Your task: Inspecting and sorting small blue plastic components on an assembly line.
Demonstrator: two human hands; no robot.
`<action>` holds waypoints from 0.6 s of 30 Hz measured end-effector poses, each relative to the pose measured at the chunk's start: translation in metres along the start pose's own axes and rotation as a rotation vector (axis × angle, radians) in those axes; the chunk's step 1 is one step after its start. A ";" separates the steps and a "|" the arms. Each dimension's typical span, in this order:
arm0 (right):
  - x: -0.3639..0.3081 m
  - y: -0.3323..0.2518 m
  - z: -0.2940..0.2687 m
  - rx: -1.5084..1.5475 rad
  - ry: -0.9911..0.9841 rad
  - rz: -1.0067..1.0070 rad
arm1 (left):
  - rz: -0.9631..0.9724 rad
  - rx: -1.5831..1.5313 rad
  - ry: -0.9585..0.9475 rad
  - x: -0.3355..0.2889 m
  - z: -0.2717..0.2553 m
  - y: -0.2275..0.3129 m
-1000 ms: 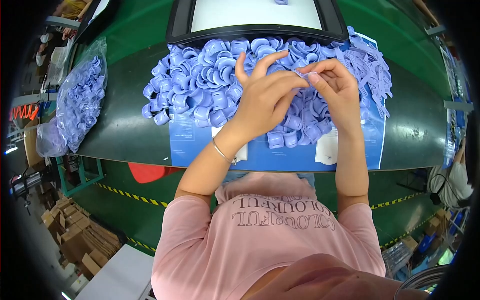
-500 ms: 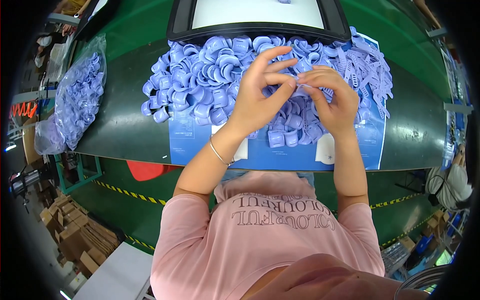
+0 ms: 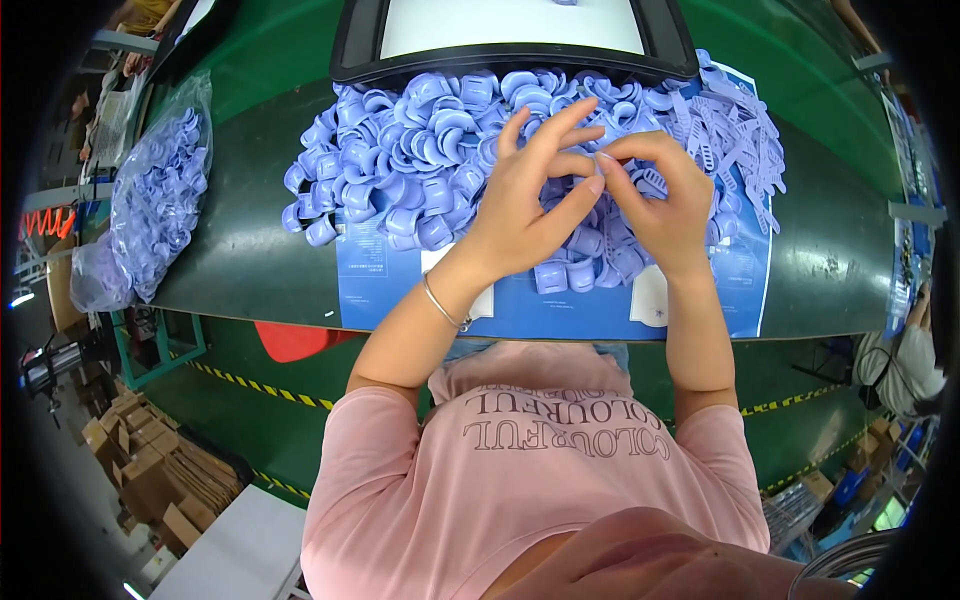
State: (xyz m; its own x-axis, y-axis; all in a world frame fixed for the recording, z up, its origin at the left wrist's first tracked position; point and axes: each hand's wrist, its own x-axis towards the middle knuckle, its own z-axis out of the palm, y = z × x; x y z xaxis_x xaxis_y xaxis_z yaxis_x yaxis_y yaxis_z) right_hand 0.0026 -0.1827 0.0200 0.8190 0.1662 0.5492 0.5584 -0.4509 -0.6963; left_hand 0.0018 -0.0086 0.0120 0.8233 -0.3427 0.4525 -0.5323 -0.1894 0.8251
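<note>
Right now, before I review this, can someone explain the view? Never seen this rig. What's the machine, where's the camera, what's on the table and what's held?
No machine is doing the handling: these are a person's bare left hand and right hand. The view comes from the left of two wide cameras worn on the head, looking down, so straight edges bend near the rim.

On the dark table lies a blue sheet, with a heap of curved purple pieces and, to the right, flat slotted strips. Beyond the heap is a black-rimmed tray; at left, a clear bag of purple pieces.

The fingertips of both hands come together above the heap. Whatever they may pinch is too small to make out.
</note>
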 end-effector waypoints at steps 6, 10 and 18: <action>0.001 -0.001 0.002 -0.049 0.040 -0.072 | -0.024 -0.014 0.035 0.000 0.005 -0.003; 0.006 0.003 0.002 -0.013 0.061 0.133 | 0.010 0.087 0.058 0.000 0.003 0.002; 0.002 -0.007 -0.003 -0.114 -0.011 -0.012 | -0.030 0.091 0.207 0.001 0.000 -0.015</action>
State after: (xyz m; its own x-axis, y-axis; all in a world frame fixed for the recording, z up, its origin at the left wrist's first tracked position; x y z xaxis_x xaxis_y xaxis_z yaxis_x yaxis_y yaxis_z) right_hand -0.0002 -0.1816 0.0270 0.8139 0.1814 0.5520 0.5502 -0.5458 -0.6320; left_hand 0.0108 -0.0063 0.0006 0.8568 -0.1411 0.4959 -0.5150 -0.2819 0.8095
